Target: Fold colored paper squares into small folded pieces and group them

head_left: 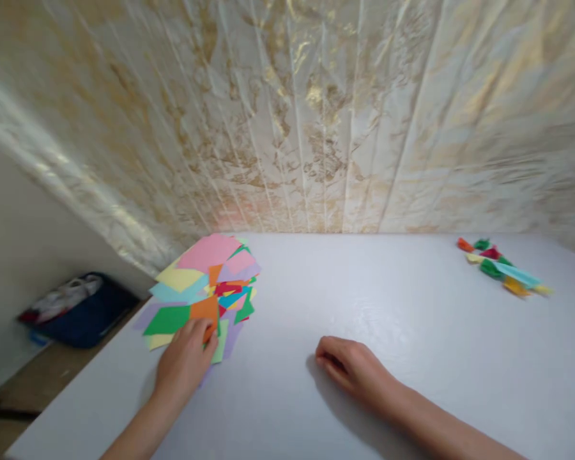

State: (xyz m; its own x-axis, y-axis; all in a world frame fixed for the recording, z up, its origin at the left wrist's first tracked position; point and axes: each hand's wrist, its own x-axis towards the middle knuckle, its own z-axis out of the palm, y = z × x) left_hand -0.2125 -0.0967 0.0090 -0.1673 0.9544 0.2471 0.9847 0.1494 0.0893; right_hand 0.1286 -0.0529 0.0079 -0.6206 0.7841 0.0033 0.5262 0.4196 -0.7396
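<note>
At the left of the table, my left hand (pixel 191 348) reaches into a heap of cut coloured paper, thumb and fingers pinched on an orange piece of paper (pixel 205 311). A green paper piece (pixel 167 319) lies beside it, and a large pink sheet (pixel 209 253) tops the far side of the heap. Small red, blue and green scraps (pixel 230 294) are scattered just beyond my fingers. My right hand (pixel 354 367) rests on the bare tabletop near the middle, its fingers curled into a loose fist with nothing showing in it.
Several crumpled or folded coloured paper pieces (pixel 503 268) lie at the far right of the white table (pixel 345 287). A gold-patterned curtain (pixel 316 115) hangs behind the back edge. On the floor at the left sits a dark blue bag or container (pixel 89 319) with light items in it.
</note>
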